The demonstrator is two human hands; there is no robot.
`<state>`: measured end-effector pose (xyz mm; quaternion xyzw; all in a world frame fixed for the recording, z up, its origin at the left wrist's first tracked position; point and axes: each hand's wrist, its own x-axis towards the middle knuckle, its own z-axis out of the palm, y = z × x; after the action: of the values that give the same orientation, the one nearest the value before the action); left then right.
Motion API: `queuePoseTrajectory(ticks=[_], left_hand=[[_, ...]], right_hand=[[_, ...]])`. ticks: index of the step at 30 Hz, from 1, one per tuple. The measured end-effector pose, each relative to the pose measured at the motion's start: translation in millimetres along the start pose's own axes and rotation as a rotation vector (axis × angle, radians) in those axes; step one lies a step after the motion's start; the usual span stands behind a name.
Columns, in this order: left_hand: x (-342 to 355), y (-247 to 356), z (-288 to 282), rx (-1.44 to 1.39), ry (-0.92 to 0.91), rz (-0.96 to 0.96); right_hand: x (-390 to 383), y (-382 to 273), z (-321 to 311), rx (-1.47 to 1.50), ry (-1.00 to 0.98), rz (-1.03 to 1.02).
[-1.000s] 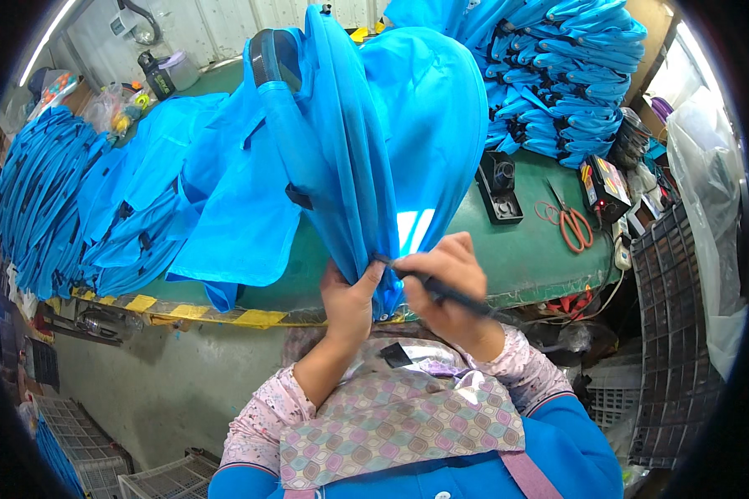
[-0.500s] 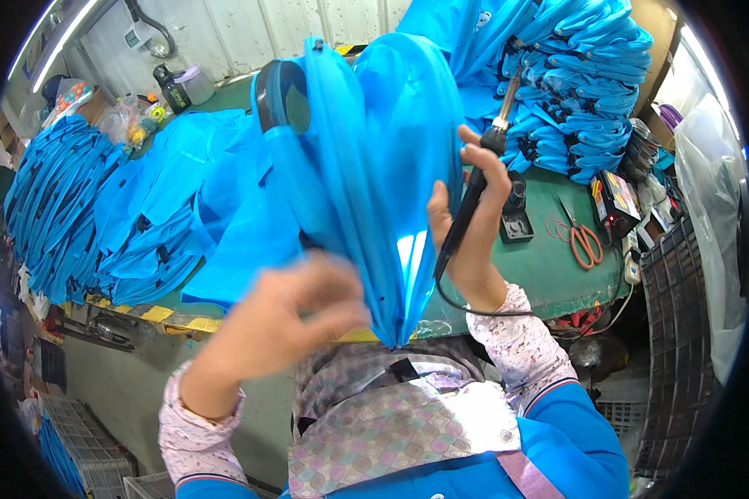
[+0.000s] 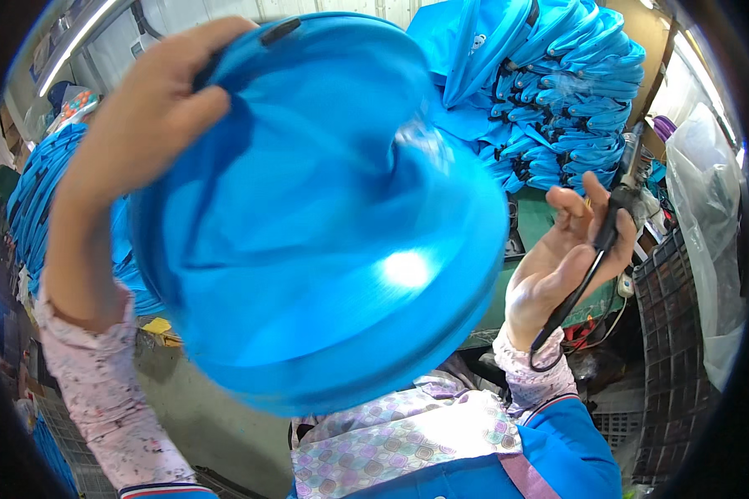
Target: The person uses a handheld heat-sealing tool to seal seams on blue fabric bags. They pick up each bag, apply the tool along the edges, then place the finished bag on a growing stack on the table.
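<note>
My left hand (image 3: 146, 108) is raised at the upper left, its fingers closed on the rim of a round, floppy blue fabric piece (image 3: 308, 241) with a stiff edge. The piece hangs tilted in front of me, slightly blurred, and hides much of the table. A black strip shows on its upper rim. At the right, my right hand (image 3: 549, 274) grips a soldering iron (image 3: 611, 234) with a black handle; its metal tip points up and away, and its cord loops down by my wrist. The right fingers are apart from the blue piece.
A tall pile of similar blue fabric pieces (image 3: 570, 100) stands at the back right of the green table (image 3: 534, 214). More blue pieces (image 3: 37, 195) lie at the left. A black grid crate (image 3: 682, 333) and a clear plastic bag (image 3: 703, 241) are at the right.
My left hand has moved up and taken hold of the blue piece's rim, and the piece now faces me broadside. My right hand, with the soldering iron, has moved away to the right.
</note>
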<state>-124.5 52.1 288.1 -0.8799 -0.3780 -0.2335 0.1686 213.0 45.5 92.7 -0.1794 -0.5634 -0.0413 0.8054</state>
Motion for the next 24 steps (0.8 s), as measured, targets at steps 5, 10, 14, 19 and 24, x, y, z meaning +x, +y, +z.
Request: queuePoseTrajectory(ticks=[5,10,14,19,24], left_hand=[[-20,-52,-57,-0.197,-0.058,-0.106],[-30,-2,18,-0.139,0.357,-0.278],[-75,89,59,-0.939,-1.098,-0.193],[-176,139,213,-1.170,-0.037,-0.739],[-141,158,278,-1.566,0.468,-1.030]], right_hand=[[0,13,26,-0.031,-0.240,-0.334],[-45,-27,59,0.227,-0.574,-0.270],[-43,7,72,-0.011,-0.388,-0.151],[-60,14,84,-0.021,-0.307,-0.028],[-65,19,66,-0.173,-0.357,-0.077]])
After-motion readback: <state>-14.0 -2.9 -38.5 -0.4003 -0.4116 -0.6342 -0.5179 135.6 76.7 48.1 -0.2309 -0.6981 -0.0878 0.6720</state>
